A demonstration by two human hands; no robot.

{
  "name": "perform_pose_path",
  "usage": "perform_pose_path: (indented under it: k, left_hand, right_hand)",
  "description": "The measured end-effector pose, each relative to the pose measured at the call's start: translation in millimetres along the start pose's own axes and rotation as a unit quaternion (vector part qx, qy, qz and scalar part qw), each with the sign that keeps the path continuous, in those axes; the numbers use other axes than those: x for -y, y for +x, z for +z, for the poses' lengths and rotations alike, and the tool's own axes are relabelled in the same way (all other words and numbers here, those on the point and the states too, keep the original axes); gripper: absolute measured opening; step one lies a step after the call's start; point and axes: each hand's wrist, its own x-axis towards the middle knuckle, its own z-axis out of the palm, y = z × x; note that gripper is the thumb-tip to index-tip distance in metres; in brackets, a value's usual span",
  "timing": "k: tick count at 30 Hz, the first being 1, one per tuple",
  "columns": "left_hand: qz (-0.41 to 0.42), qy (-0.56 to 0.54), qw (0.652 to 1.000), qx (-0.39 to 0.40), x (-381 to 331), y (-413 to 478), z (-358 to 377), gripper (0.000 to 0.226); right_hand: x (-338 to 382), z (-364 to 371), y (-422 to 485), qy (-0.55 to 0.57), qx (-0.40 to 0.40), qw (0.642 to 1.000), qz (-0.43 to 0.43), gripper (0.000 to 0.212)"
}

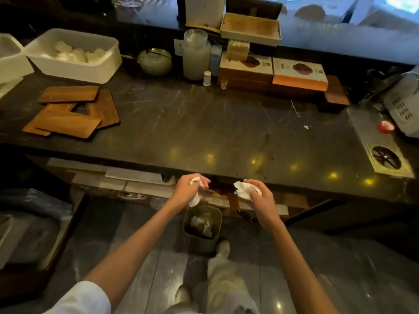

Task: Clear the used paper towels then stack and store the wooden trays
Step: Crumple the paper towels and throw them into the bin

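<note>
My left hand (187, 189) grips a crumpled white paper towel (195, 199) just in front of the counter's near edge. My right hand (260, 196) grips a second crumpled paper towel (243, 190) beside it. Both hands hover above a small dark waste bin (201, 225) on the floor, which holds crumpled paper. Several flat wooden trays (68, 114) lie loosely overlapped on the left of the dark counter (204, 123).
White plastic tubs (74, 55) with white cloths stand at the back left. Jars, a bowl and boxed goods (272, 73) line the back. A steel drain plate (385, 155) and a white basket (403, 105) sit at the right. My legs and shoes are on the grey floor.
</note>
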Motion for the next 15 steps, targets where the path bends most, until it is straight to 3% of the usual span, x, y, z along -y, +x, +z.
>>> perform_pose_path:
  k: [3, 7, 11, 12, 15]
  left_hand:
    - [-0.014, 0.003, 1.0, -0.001, 14.5, -34.6, -4.8, 0.048]
    - [-0.036, -0.043, 0.998, -0.005, 19.0, -63.6, -13.5, 0.042]
    - [-0.044, -0.044, 0.998, 0.001, -3.2, -71.9, -12.8, 0.013]
    - [-0.06, -0.048, 0.996, 0.034, -9.3, -74.4, -12.0, 0.021]
    - [-0.105, -0.065, 0.987, 0.103, -22.8, -81.2, -8.4, 0.074]
  right_hand:
    - [-19.4, 7.4, -39.8, 0.087, -0.007, 0.995, 0.041, 0.028]
    - [-25.8, 8.5, -73.0, 0.086, -0.032, 0.995, 0.04, 0.03]
    - [-16.4, 0.2, -82.2, 0.137, -0.022, 0.99, 0.028, 0.017]
    - [-12.6, -2.1, -83.5, 0.142, -0.003, 0.989, 0.025, 0.013]
    - [-4.0, -9.6, -82.4, 0.107, 0.012, 0.994, 0.014, 0.036]
